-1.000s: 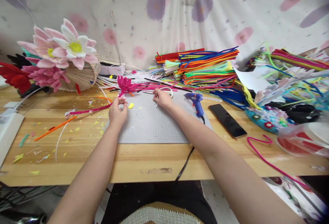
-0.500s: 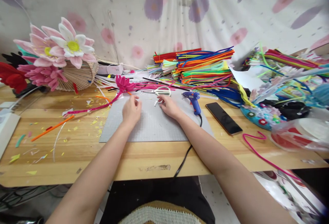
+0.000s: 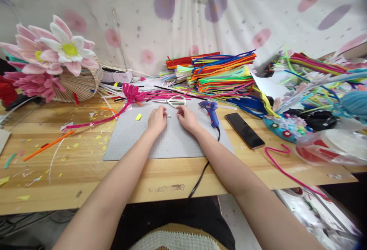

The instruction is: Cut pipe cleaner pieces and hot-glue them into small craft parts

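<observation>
Both hands meet over the far middle of a grey cutting mat [image 3: 172,145] that lies on the wooden tabletop [image 3: 86,183]. The left hand [image 3: 156,120] has its fingers pinched closed on the left end of a small white piece [image 3: 169,116], held just above the mat. The right hand [image 3: 187,119] sits just to the right with fingers curled in, tips at the piece's other end; whether they actually grip it cannot be told. White-handled scissors [image 3: 172,101] lie just beyond the hands, and a blue glue gun [image 3: 211,112] stands near on the right, with a dark phone [image 3: 244,130] further right. A pink pipe-cleaner flower [image 3: 133,93] lies to the far left, and a yellow scrap [image 3: 138,117] sits left of the left hand.
</observation>
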`<control>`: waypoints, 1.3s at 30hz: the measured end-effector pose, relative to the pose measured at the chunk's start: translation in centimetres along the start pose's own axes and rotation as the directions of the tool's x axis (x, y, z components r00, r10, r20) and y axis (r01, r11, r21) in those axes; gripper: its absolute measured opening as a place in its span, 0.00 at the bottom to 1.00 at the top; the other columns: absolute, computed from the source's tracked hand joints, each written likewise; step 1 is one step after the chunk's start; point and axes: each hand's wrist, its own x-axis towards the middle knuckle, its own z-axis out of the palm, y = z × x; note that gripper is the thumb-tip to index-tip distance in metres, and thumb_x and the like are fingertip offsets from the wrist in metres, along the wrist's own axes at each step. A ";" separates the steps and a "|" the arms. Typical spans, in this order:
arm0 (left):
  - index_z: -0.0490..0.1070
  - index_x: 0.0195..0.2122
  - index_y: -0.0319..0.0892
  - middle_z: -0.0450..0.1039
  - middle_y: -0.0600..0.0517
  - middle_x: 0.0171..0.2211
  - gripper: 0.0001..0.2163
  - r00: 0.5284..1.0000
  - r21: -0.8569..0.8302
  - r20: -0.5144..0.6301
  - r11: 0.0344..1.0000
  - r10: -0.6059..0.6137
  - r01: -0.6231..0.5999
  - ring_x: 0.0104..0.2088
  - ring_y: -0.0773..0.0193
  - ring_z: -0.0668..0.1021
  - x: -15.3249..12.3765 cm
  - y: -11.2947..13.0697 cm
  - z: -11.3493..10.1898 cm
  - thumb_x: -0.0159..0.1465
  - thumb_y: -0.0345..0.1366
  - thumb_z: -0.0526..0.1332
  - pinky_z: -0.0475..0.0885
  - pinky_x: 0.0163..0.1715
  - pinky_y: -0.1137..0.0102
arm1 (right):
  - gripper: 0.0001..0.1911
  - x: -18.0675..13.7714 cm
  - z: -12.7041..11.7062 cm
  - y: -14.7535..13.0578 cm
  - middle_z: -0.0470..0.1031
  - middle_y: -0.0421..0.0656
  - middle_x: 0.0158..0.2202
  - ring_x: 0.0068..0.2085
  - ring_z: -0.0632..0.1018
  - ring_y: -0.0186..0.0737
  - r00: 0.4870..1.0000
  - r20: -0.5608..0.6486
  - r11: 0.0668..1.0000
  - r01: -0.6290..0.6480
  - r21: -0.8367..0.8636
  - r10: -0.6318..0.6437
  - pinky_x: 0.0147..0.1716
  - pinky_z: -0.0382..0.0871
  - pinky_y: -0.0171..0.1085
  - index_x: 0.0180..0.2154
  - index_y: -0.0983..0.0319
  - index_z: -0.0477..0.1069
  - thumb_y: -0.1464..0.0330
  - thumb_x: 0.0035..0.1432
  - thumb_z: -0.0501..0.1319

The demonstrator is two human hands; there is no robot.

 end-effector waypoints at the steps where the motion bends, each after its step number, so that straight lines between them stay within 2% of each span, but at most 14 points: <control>1: 0.63 0.41 0.45 0.74 0.51 0.35 0.12 0.998 -0.027 0.025 0.998 0.053 -0.052 0.43 0.57 0.70 -0.1 -0.7 -0.4 0.57 0.25 0.53 0.64 0.41 0.65 | 0.15 0.0 0.0 0.0 0.72 0.40 0.33 0.34 0.71 0.35 1.000 0.003 1.000 0.004 0.003 -0.004 0.36 0.65 0.35 0.41 0.60 0.65 0.76 0.49 0.52; 4: 0.63 0.41 0.45 0.74 0.53 0.35 0.12 0.984 -0.067 0.068 0.984 0.167 -0.163 0.43 0.60 0.71 -0.9 -2.6 -1.4 0.56 0.25 0.55 0.65 0.43 0.65 | 0.14 0.2 0.3 0.0 0.72 0.40 0.32 0.32 0.71 0.34 0.999 0.025 0.999 0.023 0.030 -0.024 0.34 0.64 0.35 0.40 0.60 0.65 0.76 0.49 0.53; 7: 0.64 0.40 0.44 0.75 0.53 0.35 0.11 0.983 -0.093 0.033 0.980 0.180 -0.177 0.42 0.61 0.71 -1.7 -3.7 -2.0 0.56 0.26 0.55 0.64 0.44 0.65 | 0.15 0.6 0.9 -0.3 0.73 0.39 0.33 0.32 0.71 0.33 0.995 0.074 0.994 0.062 0.090 -0.069 0.34 0.63 0.35 0.40 0.60 0.65 0.75 0.48 0.55; 11: 0.64 0.40 0.44 0.75 0.53 0.35 0.13 0.980 -0.060 0.003 0.979 0.197 -0.197 0.42 0.59 0.72 -2.2 -3.7 -2.1 0.54 0.26 0.57 0.63 0.45 0.64 | 0.16 1.0 1.9 -1.3 0.75 0.40 0.35 0.34 0.72 0.33 0.968 0.159 0.973 0.172 0.153 -0.196 0.37 0.63 0.36 0.42 0.60 0.65 0.75 0.49 0.56; 17: 0.65 0.40 0.44 0.76 0.55 0.32 0.13 0.983 -0.034 -0.025 0.983 0.180 -0.181 0.42 0.58 0.72 -2.0 -3.3 -2.1 0.54 0.28 0.58 0.61 0.47 0.62 | 0.20 0.8 2.5 -2.6 0.76 0.40 0.40 0.42 0.70 0.37 0.907 0.274 0.948 0.306 0.090 -0.319 0.44 0.59 0.38 0.46 0.60 0.63 0.78 0.50 0.54; 24: 0.65 0.39 0.45 0.76 0.55 0.31 0.13 0.984 -0.001 -0.036 0.984 0.177 -0.177 0.42 0.57 0.71 -1.9 -3.5 -2.7 0.52 0.27 0.58 0.59 0.49 0.61 | 0.20 0.6 1.7 -2.5 0.76 0.39 0.32 0.37 0.68 0.36 0.926 0.235 0.955 0.288 0.064 -0.295 0.40 0.61 0.35 0.46 0.62 0.65 0.78 0.50 0.54; 33: 0.65 0.39 0.45 0.76 0.54 0.32 0.12 0.984 0.015 -0.035 0.985 0.172 -0.172 0.41 0.57 0.71 -2.0 -3.8 -2.8 0.53 0.28 0.58 0.60 0.49 0.62 | 0.22 0.2 1.4 -2.2 0.75 0.40 0.35 0.38 0.67 0.36 0.919 0.255 0.953 0.286 0.095 -0.301 0.40 0.61 0.35 0.47 0.62 0.64 0.78 0.47 0.56; 39: 0.66 0.39 0.44 0.76 0.53 0.31 0.11 0.991 0.074 -0.089 0.993 0.102 -0.096 0.41 0.55 0.70 -1.9 -3.5 -2.2 0.55 0.29 0.57 0.60 0.48 0.60 | 0.16 0.5 1.6 -2.4 0.73 0.40 0.31 0.36 0.68 0.36 0.926 0.277 0.966 0.256 0.041 -0.257 0.40 0.60 0.36 0.42 0.62 0.66 0.77 0.49 0.56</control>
